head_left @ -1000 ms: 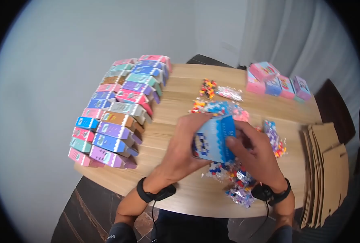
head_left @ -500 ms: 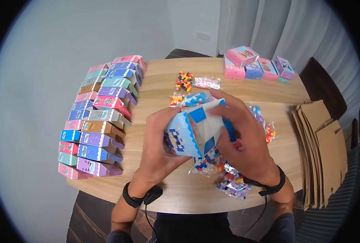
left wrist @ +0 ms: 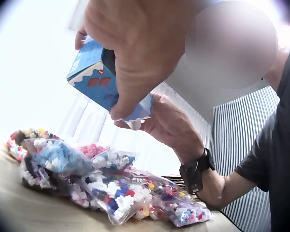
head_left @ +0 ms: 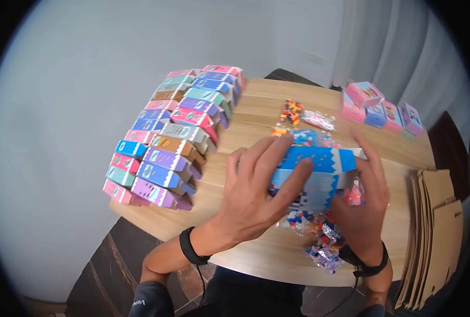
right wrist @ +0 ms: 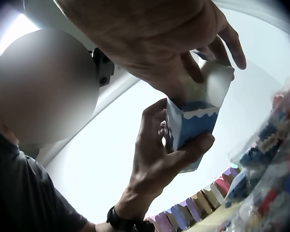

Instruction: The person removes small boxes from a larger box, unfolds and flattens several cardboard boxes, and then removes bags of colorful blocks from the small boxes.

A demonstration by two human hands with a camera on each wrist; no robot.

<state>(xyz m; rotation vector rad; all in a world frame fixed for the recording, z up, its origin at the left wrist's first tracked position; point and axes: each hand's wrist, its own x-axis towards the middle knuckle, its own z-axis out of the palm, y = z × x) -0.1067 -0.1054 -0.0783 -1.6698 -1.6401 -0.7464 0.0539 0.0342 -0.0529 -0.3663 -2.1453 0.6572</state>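
Note:
My left hand (head_left: 256, 193) grips a small blue and white cardboard box (head_left: 317, 161) with scalloped trim, lying tilted above the table. Its thumb and fingers close round opposite sides, as the right wrist view shows. The box's open end, with a raised white flap (right wrist: 215, 84), faces my right hand (head_left: 363, 203). Spread right fingers straddle that opening, touching the flap area, with one fingertip reaching inside the rim. Beneath the box lie clear bags of small coloured bricks (left wrist: 118, 195). A pink bag (head_left: 356, 193) shows between my right fingers.
Two rows of colourful cartons (head_left: 163, 142) line the table's left side. Several pink, blue and purple boxes (head_left: 380, 111) stand at the far right corner. Flattened brown cardboard (head_left: 436, 238) leans against the right edge. More brick bags (head_left: 292, 112) lie towards the back of the wooden table (head_left: 251, 119).
The box has turned so its open end points right; its blue side now faces up. My left fingers moved over the top. My right hand spread around the opening, whose flaps had opened earlier.

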